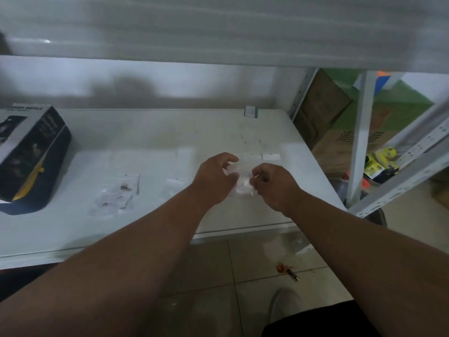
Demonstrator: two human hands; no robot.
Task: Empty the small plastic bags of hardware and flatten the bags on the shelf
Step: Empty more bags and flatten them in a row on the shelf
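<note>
1. Head view, the thing in hand: a small clear plastic bag [240, 181] is held just above the white shelf [150, 229], between the two hands, near the shelf's right front part. It is blurred and almost see-through, so whether hardware is inside it cannot be told
2. Head view, the hands: the left hand [213, 178] has its fingers curled round the bag's left edge, though blur hides the exact contact; the right hand [272, 186] pinches the bag's right side with bent fingers
3. Head view, how it will likely handle: the film looks thin, limp and very light, so it should crumple rather than keep a shape, and may slide on the smooth shelf. Judged from this, the best hold is at opposite edges near the mouth, pulling them apart, then lifting by the bottom corners to tip anything out
4. Head view, the rest of the job: a cluster of bags with small dark hardware [119, 193] lies well to the left, apparently not yet emptied. Pale flat bags [271, 156] lie just beyond the hands, and one more [173, 187] just left of the left forearm; these look already flattened
5. Head view, surroundings: a dark printed box [31, 156] stands at the shelf's left end, well apart from the work
</note>
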